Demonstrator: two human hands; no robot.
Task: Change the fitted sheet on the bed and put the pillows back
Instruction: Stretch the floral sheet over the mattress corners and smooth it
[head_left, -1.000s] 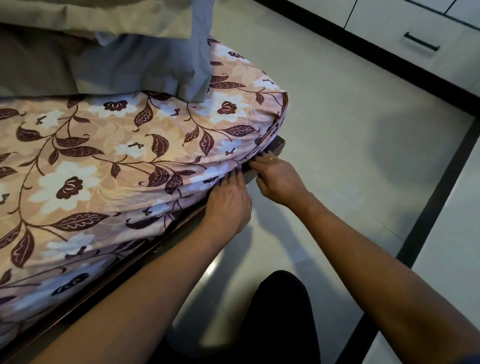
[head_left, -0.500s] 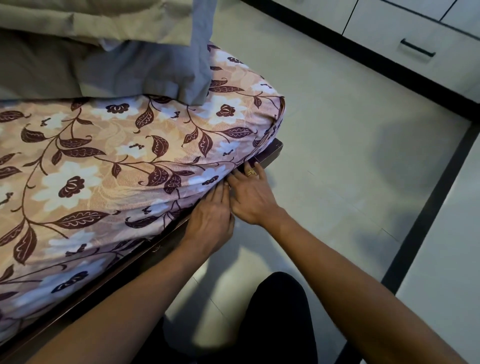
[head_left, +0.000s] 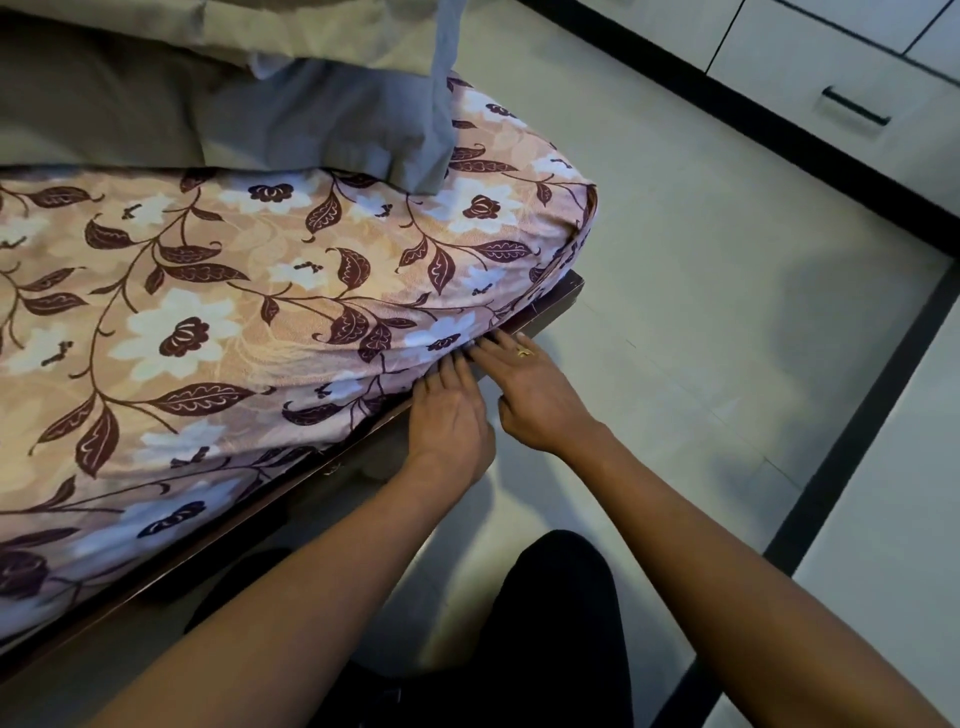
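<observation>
Floral fitted sheet (head_left: 208, 322) and grey pillows (head_left: 311, 119) on the bed (head_left: 561, 301)

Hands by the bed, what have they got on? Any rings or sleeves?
The left hand and the right hand are bare, with no gloves. Both forearms are bare too: no sleeves, watch or bracelet show. The right hand wears one gold ring on a finger. No ring shows on the left hand.
</observation>
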